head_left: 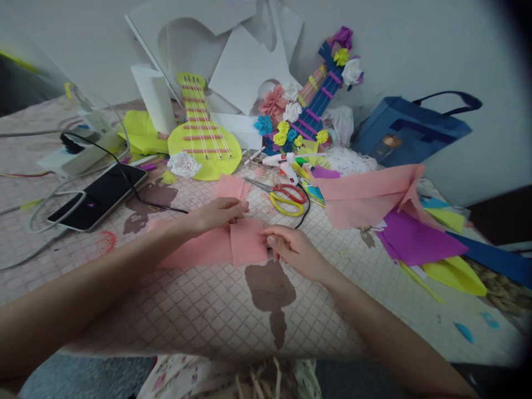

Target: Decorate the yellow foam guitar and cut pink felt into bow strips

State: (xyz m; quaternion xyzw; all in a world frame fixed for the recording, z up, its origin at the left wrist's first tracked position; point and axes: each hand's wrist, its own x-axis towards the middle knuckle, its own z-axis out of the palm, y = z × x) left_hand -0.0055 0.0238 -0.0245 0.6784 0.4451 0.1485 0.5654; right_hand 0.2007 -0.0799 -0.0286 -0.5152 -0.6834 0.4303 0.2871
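Note:
A strip of pink crepe paper (248, 246) lies before me on the table, its right end folded over into a square. My right hand (295, 249) pinches the right edge of this fold between thumb and fingers. My left hand (222, 213) is over the top edge of the strip, its fingers bent together on the paper; the fingertips partly hide the grip. Just behind my left hand is a smaller pink paper piece (229, 187). Scissors (286, 199) with red and yellow handles lie beyond my hands, blades pointing left.
A yellow paper guitar (205, 147) and a blue one with paper flowers (318, 108) lean at the back. A white glue gun (285, 163) lies between them. At left are a phone (100, 197) and cables; at right, pink paper (366, 194), purple paper (418, 238) and a blue bag (411, 130).

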